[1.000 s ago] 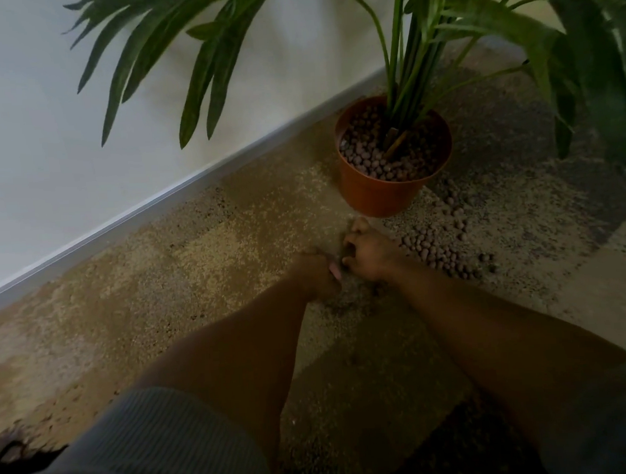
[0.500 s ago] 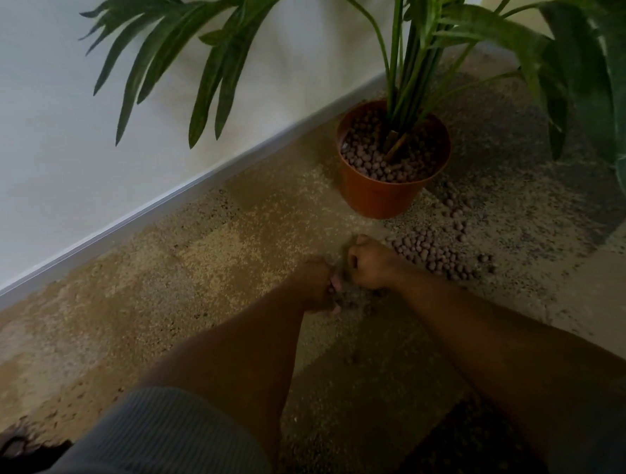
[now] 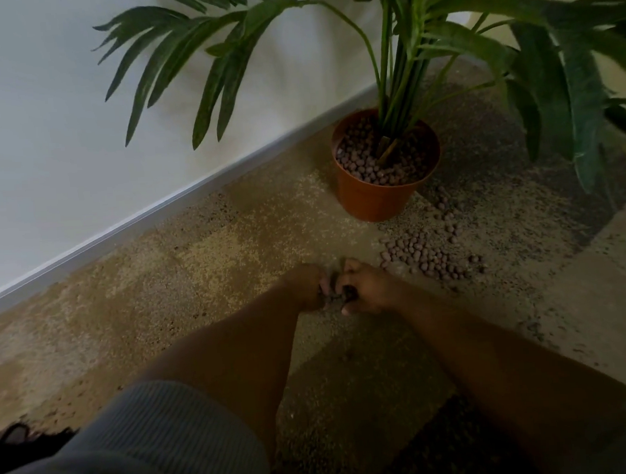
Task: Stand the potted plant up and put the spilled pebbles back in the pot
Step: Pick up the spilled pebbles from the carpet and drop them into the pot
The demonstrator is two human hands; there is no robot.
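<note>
Both hands have come closer together since the earlier frames and now meet over a small heap of pebbles on the floor. Left hand [image 3: 307,286] and right hand [image 3: 368,288] are side by side, fingers curled inward, and they cup a few of the small round brown clay pebbles between them; some dark pebbles show in the gap between the fingers. How many they hold, I cannot tell.

Just to the right of the right hand lies the main spilled pile of pebbles [image 3: 420,254], and a thinner trail of them runs from there up to the foot of the pot. The speckled beige carpet floor [image 3: 203,265] carries all of it.

Further out, the round orange plastic pot [image 3: 373,200] stands upright near the white baseboard [image 3: 156,209], already partly filled with pebbles. Its long axis is vertical, the mouth points up, and the green palm plant [image 3: 397,85] rises from it with its fronds spreading left and right.

I judge the pebbles to be light, hard and dry, and they roll easily, so pinching single ones is slow. It is better to scoop them with the two palms joined underneath. The pot itself looks light and thin, easy to tip by the leaves; it is best taken by the rim or the wall.
</note>
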